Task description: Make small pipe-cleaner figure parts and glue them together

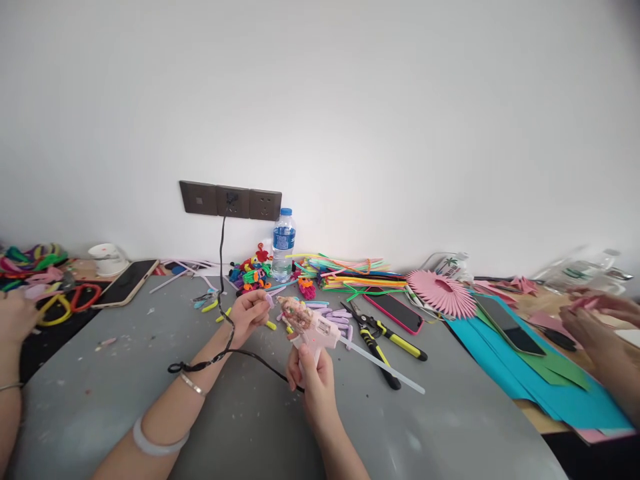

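Note:
My right hand (314, 380) is wrapped round the handle of a pale pink glue gun (320, 335), whose nozzle end is crusted with glue and bits of colour. A long clear glue stick (387, 367) sticks out of its back. Just left of the nozzle, my left hand (251, 312) pinches a small lilac piece (271, 301), perhaps pipe cleaner. The black power cord (223, 260) runs from the wall socket past my left wrist to the gun. Behind the gun lie several lilac pipe-cleaner pieces (340, 319).
Pliers (373, 337) and a pink-cased phone (395, 310) lie to the right. A water bottle (283, 247) stands by the wall near bundled pipe cleaners (360, 273). Another phone (127, 283) is at left. Other people's hands (595, 327) are at both sides, with blue paper (520, 373) at right.

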`<action>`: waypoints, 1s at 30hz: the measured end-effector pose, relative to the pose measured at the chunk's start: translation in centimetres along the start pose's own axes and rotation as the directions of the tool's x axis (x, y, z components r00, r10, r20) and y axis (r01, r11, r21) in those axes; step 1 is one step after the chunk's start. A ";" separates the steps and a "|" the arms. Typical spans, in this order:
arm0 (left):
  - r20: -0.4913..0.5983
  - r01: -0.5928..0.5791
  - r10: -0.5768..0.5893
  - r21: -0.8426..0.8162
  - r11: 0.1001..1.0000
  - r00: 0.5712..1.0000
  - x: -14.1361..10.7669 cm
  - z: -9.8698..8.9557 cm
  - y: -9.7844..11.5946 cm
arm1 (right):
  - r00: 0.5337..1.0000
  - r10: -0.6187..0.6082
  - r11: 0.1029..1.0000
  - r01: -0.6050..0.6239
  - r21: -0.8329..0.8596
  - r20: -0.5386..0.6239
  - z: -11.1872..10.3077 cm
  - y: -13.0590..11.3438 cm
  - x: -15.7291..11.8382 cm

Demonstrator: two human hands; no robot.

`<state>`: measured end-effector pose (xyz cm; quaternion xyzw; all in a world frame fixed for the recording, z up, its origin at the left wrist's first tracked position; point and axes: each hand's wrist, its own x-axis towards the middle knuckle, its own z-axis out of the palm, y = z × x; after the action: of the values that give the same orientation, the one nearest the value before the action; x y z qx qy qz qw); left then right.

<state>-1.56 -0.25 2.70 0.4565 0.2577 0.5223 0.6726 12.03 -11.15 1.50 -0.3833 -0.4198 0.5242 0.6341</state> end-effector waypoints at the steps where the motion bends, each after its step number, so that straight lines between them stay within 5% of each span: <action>1: 0.003 -0.007 0.007 0.017 1.000 1.000 0.0 -0.1 0.0 | 1.000 0.012 1.000 -0.012 -0.008 -0.006 0.0 -0.1 0.0; 13: 0.016 0.019 -0.021 0.101 0.995 1.000 -0.2 -0.1 0.4 | 0.998 0.057 0.997 -0.057 -0.046 -0.006 0.1 -0.7 0.0; 30: 0.009 -0.064 0.064 -0.012 0.998 0.998 0.1 -0.6 0.1 | 0.996 0.092 0.995 -0.092 -0.049 -0.006 0.0 -0.3 -0.1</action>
<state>-2.08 0.06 2.49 0.4628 0.2366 0.5431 0.6594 12.15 -11.32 1.71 -0.4186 -0.4132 0.5417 0.6005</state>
